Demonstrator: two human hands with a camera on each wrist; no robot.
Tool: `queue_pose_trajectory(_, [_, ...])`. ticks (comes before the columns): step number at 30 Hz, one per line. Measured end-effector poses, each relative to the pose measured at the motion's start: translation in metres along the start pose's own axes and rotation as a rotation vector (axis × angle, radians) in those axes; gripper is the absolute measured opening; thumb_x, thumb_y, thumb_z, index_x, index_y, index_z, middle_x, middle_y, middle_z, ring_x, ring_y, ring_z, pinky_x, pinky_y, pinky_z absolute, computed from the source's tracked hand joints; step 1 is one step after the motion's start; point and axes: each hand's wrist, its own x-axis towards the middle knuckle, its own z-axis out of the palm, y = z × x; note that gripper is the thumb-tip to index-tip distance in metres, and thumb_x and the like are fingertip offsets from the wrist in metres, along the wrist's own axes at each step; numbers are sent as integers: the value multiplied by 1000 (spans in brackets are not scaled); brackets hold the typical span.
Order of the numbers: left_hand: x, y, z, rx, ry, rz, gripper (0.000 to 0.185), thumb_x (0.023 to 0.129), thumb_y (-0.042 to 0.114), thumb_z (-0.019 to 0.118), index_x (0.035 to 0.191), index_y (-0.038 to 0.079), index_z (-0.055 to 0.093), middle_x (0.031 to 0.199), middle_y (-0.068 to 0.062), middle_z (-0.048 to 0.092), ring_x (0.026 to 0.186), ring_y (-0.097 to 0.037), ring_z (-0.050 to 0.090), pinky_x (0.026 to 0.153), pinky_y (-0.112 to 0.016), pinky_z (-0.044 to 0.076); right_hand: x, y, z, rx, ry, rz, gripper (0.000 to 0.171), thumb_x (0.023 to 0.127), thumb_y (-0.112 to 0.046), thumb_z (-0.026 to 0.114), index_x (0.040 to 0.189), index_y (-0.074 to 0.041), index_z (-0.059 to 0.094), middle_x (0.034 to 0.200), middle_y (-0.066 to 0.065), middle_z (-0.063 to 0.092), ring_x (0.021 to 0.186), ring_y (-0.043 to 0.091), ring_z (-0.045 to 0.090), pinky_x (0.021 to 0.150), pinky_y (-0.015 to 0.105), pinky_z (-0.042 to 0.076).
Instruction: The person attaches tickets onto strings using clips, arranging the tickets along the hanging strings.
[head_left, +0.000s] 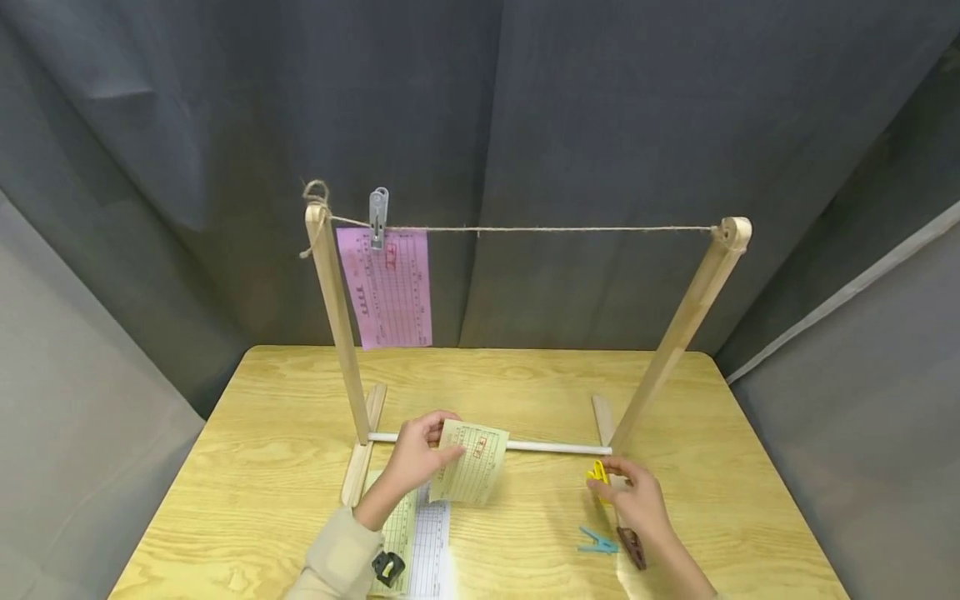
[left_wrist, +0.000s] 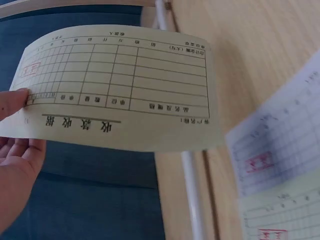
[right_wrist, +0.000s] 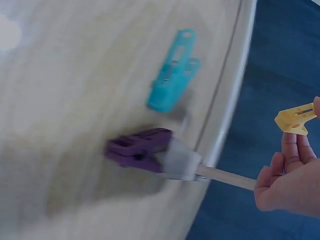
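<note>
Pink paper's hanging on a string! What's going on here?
A person is handling paper and clips. The left grip holds a yellow paper, and the right grip pinches a yellow clip. The pink paper hangs from the string by a grey clip. The yellow paper isn't clipped to the string. A blue clip lies on the table.

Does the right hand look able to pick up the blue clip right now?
Probably not yet: the blue clip lies uncovered near the right hand, but that hand's grip is taken up by the yellow clip.
</note>
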Motion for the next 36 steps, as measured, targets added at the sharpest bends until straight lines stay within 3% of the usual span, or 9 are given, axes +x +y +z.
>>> queue_pose_trajectory(4, [1,10,-2,-27,20,33,26,73,-11,67,99,-12,61,97,-25,63,82,-35,63,64,-26,53,2,-13,-4,17,5,-55,40,78,-17,71,110,3,59,109,18,56,105,33,46,90,54,35])
queue_pose_trajectory(9, [2,21,-3,10,64,113,9,73,-9,68,82,-11,66,96,-20,63,89,-31,60,71,-21,50,7,-27,-9,56,1,-99,41,79,-21,71,112,-1,58,112,15,54,106,28,44,88,47,34])
queue_pose_trajectory(16, [4,31,-6,-11,103,185,5,75,-10,66,79,-10,65,87,-20,63,78,-11,56,63,-21,48,13,-51,-17,53,56,-212,34,77,-12,72,106,2,61,104,15,57,97,22,45,83,37,34])
queue_pose_trajectory(21, [12,21,-9,-55,135,219,7,74,-12,66,80,-10,65,81,-21,64,71,-6,57,64,-23,50,16,-66,-22,72,54,-233,34,78,-11,70,107,3,60,106,16,55,99,24,44,84,37,32])
queue_pose_trajectory(31, [22,27,-15,-113,173,195,15,76,-3,69,87,-11,63,81,-22,64,71,-9,58,65,-23,49,22,-91,-28,115,58,-261,33,81,-12,69,110,2,60,106,15,53,94,15,40,80,34,35])
queue_pose_trajectory(36, [26,33,-18,-132,205,199,14,75,-5,70,85,-11,63,79,-22,63,69,-9,58,63,-22,50,22,-105,-31,144,88,-319,29,79,-2,67,106,6,60,103,17,55,90,5,41,77,28,33])
